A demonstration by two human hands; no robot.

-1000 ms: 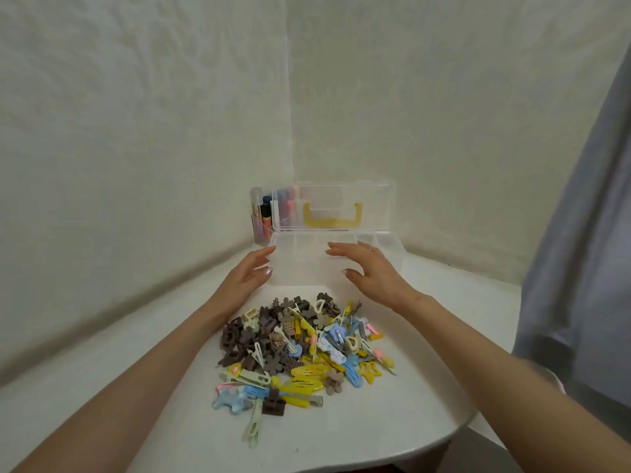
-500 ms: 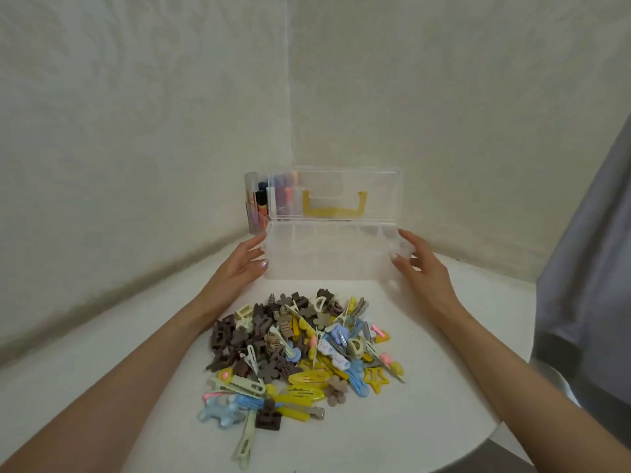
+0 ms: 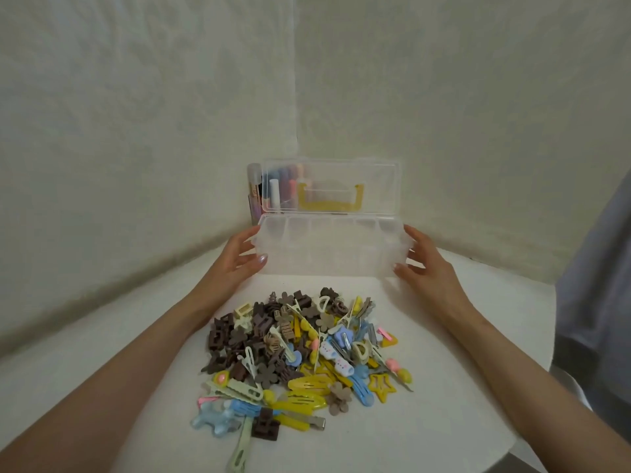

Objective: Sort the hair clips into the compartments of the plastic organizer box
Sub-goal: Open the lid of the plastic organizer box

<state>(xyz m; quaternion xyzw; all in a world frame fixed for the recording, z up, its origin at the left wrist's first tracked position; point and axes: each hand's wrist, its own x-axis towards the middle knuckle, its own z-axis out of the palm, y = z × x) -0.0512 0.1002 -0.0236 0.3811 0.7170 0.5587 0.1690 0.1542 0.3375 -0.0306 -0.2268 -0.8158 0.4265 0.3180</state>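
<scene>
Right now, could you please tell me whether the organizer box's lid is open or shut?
Open. The clear lid stands upright behind the organizer box, yellow handle facing the camera, and the compartment dividers show uncovered.

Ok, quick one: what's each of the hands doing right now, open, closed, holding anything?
Left hand: grips the left end of the organizer box, thumb on its front wall.
Right hand: grips the box's right end likewise.

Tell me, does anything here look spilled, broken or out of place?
Nothing looks damaged. The hair clips lie in one mixed heap on the table, none visibly in the organizer box, whose lid stands open. The left hand and right hand hold its two ends.
</scene>
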